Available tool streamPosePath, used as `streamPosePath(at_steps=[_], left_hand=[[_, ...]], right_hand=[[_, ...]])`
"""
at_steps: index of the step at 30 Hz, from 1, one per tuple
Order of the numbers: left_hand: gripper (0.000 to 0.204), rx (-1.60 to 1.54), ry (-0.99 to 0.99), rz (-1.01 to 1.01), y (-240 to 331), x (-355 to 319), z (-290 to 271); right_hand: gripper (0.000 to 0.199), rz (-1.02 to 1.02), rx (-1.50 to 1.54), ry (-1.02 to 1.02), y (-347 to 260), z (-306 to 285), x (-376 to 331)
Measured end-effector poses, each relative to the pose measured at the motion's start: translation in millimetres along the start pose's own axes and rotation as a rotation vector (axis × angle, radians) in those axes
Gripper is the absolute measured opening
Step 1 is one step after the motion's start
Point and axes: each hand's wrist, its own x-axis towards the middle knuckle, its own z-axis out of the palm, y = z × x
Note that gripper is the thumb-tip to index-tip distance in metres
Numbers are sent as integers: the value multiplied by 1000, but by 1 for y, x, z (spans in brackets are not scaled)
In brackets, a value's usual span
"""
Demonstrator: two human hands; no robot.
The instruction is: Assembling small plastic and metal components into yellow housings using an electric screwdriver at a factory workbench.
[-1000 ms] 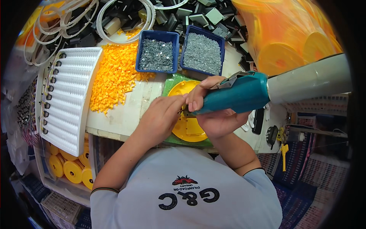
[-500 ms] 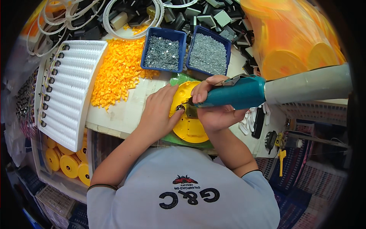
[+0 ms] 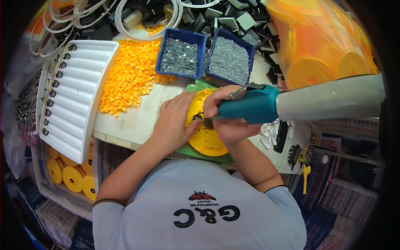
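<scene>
A yellow round plastic housing (image 3: 208,143) lies on a green mat (image 3: 193,153) at the table's near edge. My left hand (image 3: 176,118) holds its left side, fingers stretched and thumb pressed at a small black round part (image 3: 197,118) inside it. In my right hand (image 3: 229,121) is a teal electric screwdriver (image 3: 250,106), lying nearly level and pointing left, fingers wrapped round its front end. The thin bit points at the black part; whether it sits on a screw is too small to tell.
Behind the housing stand two blue bins (image 3: 181,53) of small metal parts. Yellow plastic pieces (image 3: 129,79) are heaped left of them, beside a white foam tray (image 3: 81,100). At the far right is a bag of orange-yellow discs (image 3: 321,41). A grey sleeve (image 3: 329,98) trails from the screwdriver.
The screwdriver and my right hand have shifted slightly left, closer over the black round part. My left hand keeps its place on the housing. The whole view has moved a little.
</scene>
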Motion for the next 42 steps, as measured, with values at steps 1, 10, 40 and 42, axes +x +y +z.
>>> streamPosePath(at_steps=[1,10,40,42], left_hand=[[77,-2,6,1,0,0,0],[76,-65,-22,-32,5,7,-5],[14,-29,123,132,-2,10,-22],[16,-127,127,92,-1,-2,-11]], right_hand=[[95,39,-82,0,-1,0,1],[86,59,-3,3,-6,3,3],[94,-80,103,-31,-34,9,3],[95,-76,129,-34,-32,12,4]])
